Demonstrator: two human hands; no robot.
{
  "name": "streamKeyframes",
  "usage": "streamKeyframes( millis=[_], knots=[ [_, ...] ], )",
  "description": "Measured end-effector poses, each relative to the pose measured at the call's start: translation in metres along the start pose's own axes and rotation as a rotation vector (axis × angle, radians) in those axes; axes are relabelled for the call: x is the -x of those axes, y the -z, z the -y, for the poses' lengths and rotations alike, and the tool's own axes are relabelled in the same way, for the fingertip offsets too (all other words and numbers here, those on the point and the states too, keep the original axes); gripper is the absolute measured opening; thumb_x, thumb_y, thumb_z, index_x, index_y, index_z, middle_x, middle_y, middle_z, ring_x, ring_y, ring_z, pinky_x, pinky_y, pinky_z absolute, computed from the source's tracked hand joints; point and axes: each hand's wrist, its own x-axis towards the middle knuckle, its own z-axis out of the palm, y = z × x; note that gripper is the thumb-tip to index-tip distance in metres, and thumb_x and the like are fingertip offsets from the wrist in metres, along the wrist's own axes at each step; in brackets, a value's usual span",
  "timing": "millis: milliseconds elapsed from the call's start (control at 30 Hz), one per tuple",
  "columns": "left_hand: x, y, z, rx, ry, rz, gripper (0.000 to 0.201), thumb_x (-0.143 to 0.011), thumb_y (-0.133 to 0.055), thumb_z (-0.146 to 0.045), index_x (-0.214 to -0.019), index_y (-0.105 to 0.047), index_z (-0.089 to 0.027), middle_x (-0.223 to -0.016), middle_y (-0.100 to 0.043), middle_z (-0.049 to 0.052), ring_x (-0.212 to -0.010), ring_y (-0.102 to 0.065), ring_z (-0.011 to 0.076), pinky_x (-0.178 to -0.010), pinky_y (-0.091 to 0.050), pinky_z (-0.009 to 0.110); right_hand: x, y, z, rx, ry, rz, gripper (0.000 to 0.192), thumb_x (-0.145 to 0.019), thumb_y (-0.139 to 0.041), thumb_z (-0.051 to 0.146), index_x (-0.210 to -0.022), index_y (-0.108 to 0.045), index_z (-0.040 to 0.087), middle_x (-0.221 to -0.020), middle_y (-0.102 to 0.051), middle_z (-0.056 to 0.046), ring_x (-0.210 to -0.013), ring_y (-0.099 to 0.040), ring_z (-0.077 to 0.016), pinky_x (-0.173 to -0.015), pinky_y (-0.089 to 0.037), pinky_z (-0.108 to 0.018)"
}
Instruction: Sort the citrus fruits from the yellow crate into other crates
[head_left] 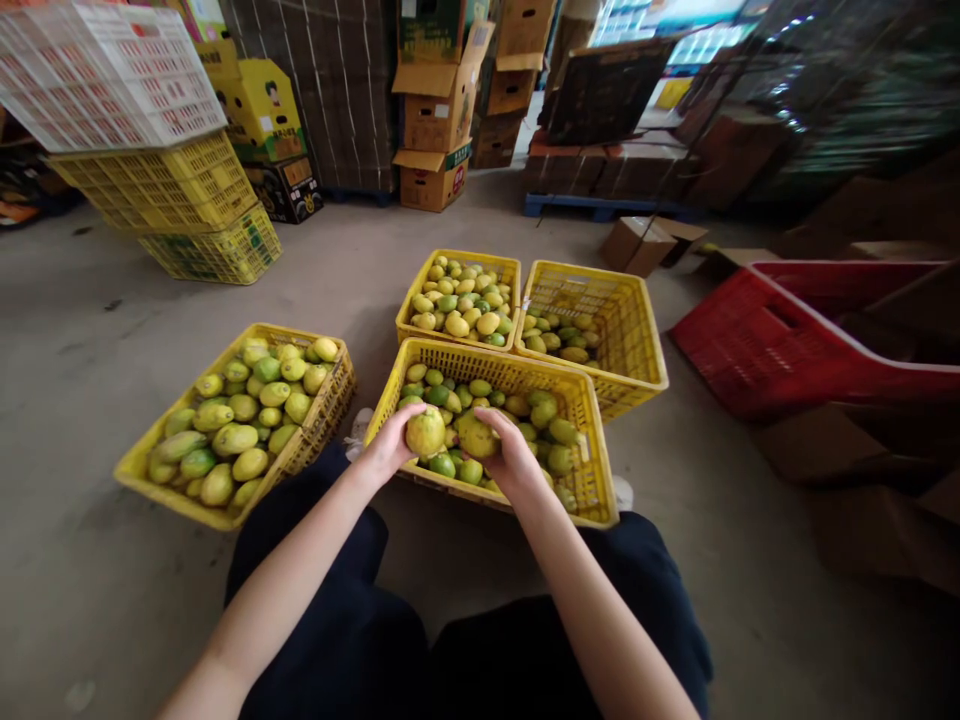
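Note:
Above the near yellow crate [609, 490] between my knees, my left hand [391, 440] is closed round a yellow-green lemon [426, 432]. My right hand [514, 450] grips another lemon [477, 437], close beside the first. Beneath both hands the crate holds many green and yellow lemons [559, 432]. To my left sits a yellow crate [133, 484] heaped with mostly yellow lemons. Beyond the near crate stand two more: a full crate [405, 318] at left and a partly filled crate [634, 335] at right.
A red crate [739, 345] with cardboard in it stands at the right, near flattened cardboard [825, 440]. Stacked white and yellow crates [165, 180] are at the back left. Cardboard boxes [431, 125], a blue pallet [577, 207] and a small open carton [637, 245] lie further back.

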Motion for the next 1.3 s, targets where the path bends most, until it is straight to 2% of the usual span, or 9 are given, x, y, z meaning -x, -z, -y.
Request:
streamKeyframes(
  millis=[167, 333, 500, 667, 833, 967, 1067, 1200, 1300],
  knots=[
    [0.004, -0.001, -0.002, -0.022, 0.072, -0.002, 0.024, -0.088, -0.061, -0.032, -0.1, -0.065, -0.012, -0.081, -0.072, 0.01, -0.063, -0.07, 0.0204, -0.053, -0.056, 0.028, -0.001, -0.003, -0.001, -0.021, 0.05, -0.084, 0.029, -0.059, -0.083, 0.027, -0.072, -0.057, 0.022, -0.067, -0.064, 0.004, -0.057, -0.06, -0.0142, -0.037, -0.047, -0.021],
    [0.011, -0.014, -0.008, 0.004, 0.103, 0.062, 0.046, -0.097, -0.041, -0.048, -0.1, -0.066, -0.01, -0.068, -0.07, 0.011, -0.04, -0.059, 0.0159, -0.033, -0.039, 0.022, 0.003, -0.002, 0.01, -0.17, -0.129, -0.148, 0.012, -0.078, -0.069, 0.03, -0.079, -0.061, 0.022, -0.063, -0.066, 0.001, -0.049, -0.058, -0.0144, -0.037, -0.045, -0.023],
    [0.015, -0.03, -0.009, 0.106, 0.14, 0.148, 0.047, -0.095, -0.044, -0.048, -0.098, -0.069, -0.008, -0.074, -0.072, 0.014, -0.05, -0.064, 0.0171, -0.044, -0.05, 0.024, 0.006, 0.02, 0.009, -0.25, -0.267, -0.196, 0.018, -0.088, -0.059, 0.037, -0.082, -0.061, 0.02, -0.059, -0.066, -0.002, -0.049, -0.061, -0.0168, -0.043, -0.049, -0.026],
    [0.012, -0.05, -0.002, 0.176, 0.162, 0.122, 0.045, -0.098, -0.039, -0.04, -0.116, -0.067, -0.01, -0.089, -0.074, 0.011, -0.067, -0.069, 0.0184, -0.051, -0.054, 0.024, 0.009, 0.04, 0.007, -0.298, -0.203, -0.318, 0.012, -0.085, -0.065, 0.034, -0.084, -0.06, 0.023, -0.06, -0.065, 0.002, -0.05, -0.06, -0.0156, -0.043, -0.047, -0.024],
    [0.006, -0.065, 0.008, 0.237, 0.247, 0.08, 0.045, -0.096, -0.042, -0.043, -0.116, -0.065, -0.009, -0.072, -0.068, 0.008, -0.062, -0.066, 0.0184, -0.051, -0.056, 0.027, 0.017, 0.048, 0.019, -0.353, -0.244, -0.379, 0.018, -0.087, -0.055, 0.038, -0.08, -0.059, 0.022, -0.055, -0.063, -0.002, -0.052, -0.06, -0.0195, -0.045, -0.049, -0.028],
    [-0.001, -0.068, 0.017, 0.313, 0.265, 0.029, 0.043, -0.099, -0.035, -0.039, -0.115, -0.062, -0.01, -0.076, -0.068, 0.01, -0.066, -0.068, 0.0194, -0.053, -0.058, 0.028, 0.019, 0.049, 0.023, -0.39, -0.259, -0.373, 0.02, -0.089, -0.044, 0.032, -0.081, -0.059, 0.022, -0.06, -0.066, -0.005, -0.054, -0.063, -0.0205, -0.046, -0.051, -0.03],
    [-0.005, -0.067, 0.023, 0.354, 0.232, -0.023, 0.04, -0.1, -0.035, -0.037, -0.116, -0.061, -0.012, -0.081, -0.069, 0.01, -0.071, -0.069, 0.0205, -0.056, -0.06, 0.029, 0.02, 0.049, 0.023, -0.412, -0.207, -0.405, 0.012, -0.086, -0.048, 0.028, -0.079, -0.057, 0.024, -0.059, -0.064, -0.001, -0.054, -0.062, -0.0185, -0.049, -0.053, -0.03],
    [-0.008, -0.066, 0.024, 0.4, 0.165, -0.08, 0.029, -0.097, -0.049, -0.041, -0.109, -0.061, -0.017, -0.075, -0.066, 0.005, -0.067, -0.067, 0.0182, -0.06, -0.061, 0.03, 0.018, 0.052, 0.022, -0.465, -0.135, -0.436, 0.007, -0.084, -0.054, 0.028, -0.077, -0.054, 0.026, -0.056, -0.061, 0.003, -0.053, -0.06, -0.016, -0.051, -0.053, -0.027],
    [-0.008, -0.064, 0.024, 0.395, 0.189, -0.065, 0.032, -0.099, -0.041, -0.039, -0.107, -0.061, -0.015, -0.076, -0.067, 0.006, -0.066, -0.068, 0.0194, -0.059, -0.061, 0.031, 0.014, 0.057, 0.017, -0.451, -0.124, -0.406, 0.011, -0.085, -0.051, 0.03, -0.075, -0.053, 0.026, -0.057, -0.062, 0.002, -0.054, -0.061, -0.0175, -0.052, -0.055, -0.031]
  ],
)
